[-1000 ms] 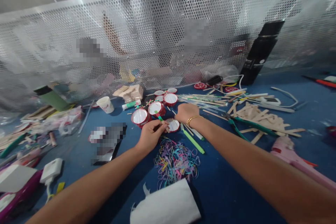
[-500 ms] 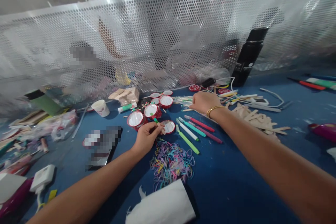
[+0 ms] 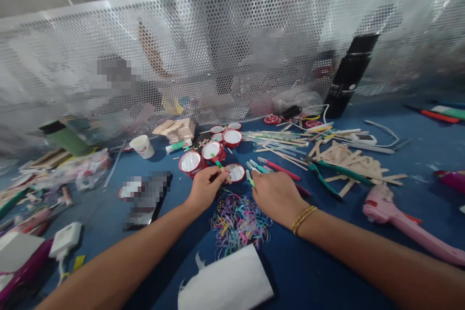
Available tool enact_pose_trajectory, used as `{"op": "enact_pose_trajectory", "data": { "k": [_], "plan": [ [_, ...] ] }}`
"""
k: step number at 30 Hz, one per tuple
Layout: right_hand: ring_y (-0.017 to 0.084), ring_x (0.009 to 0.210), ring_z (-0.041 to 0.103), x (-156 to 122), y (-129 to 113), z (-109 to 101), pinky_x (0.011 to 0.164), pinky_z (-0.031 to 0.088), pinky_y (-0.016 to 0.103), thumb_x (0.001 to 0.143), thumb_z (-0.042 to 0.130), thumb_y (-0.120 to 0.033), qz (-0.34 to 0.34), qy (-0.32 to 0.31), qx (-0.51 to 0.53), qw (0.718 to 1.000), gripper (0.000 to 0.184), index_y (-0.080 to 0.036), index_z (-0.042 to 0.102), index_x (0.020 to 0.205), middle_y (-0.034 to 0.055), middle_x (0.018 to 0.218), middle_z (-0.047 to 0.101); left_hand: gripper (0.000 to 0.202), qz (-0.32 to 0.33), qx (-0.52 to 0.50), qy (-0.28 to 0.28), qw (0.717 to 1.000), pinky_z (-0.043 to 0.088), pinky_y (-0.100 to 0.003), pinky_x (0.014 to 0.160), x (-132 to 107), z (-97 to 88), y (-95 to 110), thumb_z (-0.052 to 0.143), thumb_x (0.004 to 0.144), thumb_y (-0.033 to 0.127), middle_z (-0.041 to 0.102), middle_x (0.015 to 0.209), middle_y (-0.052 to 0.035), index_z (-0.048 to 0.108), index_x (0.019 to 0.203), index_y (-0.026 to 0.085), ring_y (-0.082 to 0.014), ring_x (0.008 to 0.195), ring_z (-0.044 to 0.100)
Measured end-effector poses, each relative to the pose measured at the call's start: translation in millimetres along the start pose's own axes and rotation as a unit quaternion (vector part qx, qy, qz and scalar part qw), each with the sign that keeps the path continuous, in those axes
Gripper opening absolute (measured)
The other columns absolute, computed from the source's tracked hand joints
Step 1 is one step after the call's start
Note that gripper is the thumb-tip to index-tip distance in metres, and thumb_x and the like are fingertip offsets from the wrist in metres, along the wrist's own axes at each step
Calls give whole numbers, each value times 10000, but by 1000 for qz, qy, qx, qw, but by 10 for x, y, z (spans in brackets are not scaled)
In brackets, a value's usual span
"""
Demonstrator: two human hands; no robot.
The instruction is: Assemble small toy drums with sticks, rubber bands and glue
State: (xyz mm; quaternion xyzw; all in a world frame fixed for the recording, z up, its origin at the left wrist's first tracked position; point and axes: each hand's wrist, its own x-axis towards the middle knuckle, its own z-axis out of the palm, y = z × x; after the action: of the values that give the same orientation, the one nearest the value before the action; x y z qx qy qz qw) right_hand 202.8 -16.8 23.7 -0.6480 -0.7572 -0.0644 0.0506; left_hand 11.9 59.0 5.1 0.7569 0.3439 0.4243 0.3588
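Pinched in my left hand point(image 3: 204, 189) is a flat wooden craft stick point(image 3: 217, 162) with a green-coloured part. It is held beside a round red-rimmed disc point(image 3: 237, 173) on the table. My right hand point(image 3: 279, 197) is closed around a light green marker point(image 3: 250, 177), most of which my fingers hide. Other markers, including a red marker point(image 3: 281, 168), lie by that hand. Below both hands spreads a tangle of colourful small rubber bands point(image 3: 240, 225). Several more red-rimmed round pieces point(image 3: 190, 161) are stacked behind my left hand.
Green-handled pliers point(image 3: 324, 181) and loose craft sticks point(image 3: 348, 163) lie to the right, near a pink glue gun point(image 3: 399, 218). A black bottle point(image 3: 350, 77) stands before the perforated metal screen point(image 3: 232, 58). Left are a phone point(image 3: 150, 198) and a paper cup point(image 3: 142, 147). White paper point(image 3: 227, 281) lies in front.
My right hand has come back from the thin sticks behind, down to the markers, and closed on the green one. Pliers and glue gun are now uncovered. My left hand keeps its stick.
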Motion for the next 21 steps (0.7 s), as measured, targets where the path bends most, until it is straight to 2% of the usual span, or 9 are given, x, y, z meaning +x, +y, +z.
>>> {"op": "enact_pose_trajectory", "data": {
  "k": [5, 15, 17, 21],
  "plan": [
    [251, 775, 691, 124, -17, 65, 639, 394, 322, 904, 388, -157, -10, -7, -6, 1000, 404, -63, 541, 1265, 162, 848, 714, 300, 0, 4, -8, 1000, 501, -250, 721, -7, -5, -10, 602, 893, 356, 702, 741, -54, 682, 690, 150, -190, 826, 663],
    [248, 781, 691, 200, -31, 56, 654, 394, 315, 859, 471, -161, -25, -10, -1, 1000, 304, -124, 575, 1142, 132, 834, 718, 310, -5, 19, -14, 1000, 484, -249, 711, 0, -10, -18, 594, 897, 353, 707, 754, -53, 672, 677, 149, -174, 773, 651],
    [241, 767, 690, 192, -21, 14, 641, 383, 306, 876, 480, -194, -27, -6, -1, 1000, 276, -125, 585, 1121, 126, 827, 718, 316, -9, 21, -18, 1000, 483, -254, 715, 1, -12, -24, 590, 899, 363, 706, 751, -55, 676, 685, 148, -175, 768, 647],
    [244, 794, 679, 104, 174, -194, 642, 376, 306, 922, 492, -400, -1, 16, -7, 1000, 346, -156, 590, 1148, 124, 911, 725, 318, -20, 18, -30, 999, 480, -265, 726, 6, -21, -34, 590, 902, 380, 711, 775, -64, 688, 707, 149, -187, 796, 650]
  ]
}}
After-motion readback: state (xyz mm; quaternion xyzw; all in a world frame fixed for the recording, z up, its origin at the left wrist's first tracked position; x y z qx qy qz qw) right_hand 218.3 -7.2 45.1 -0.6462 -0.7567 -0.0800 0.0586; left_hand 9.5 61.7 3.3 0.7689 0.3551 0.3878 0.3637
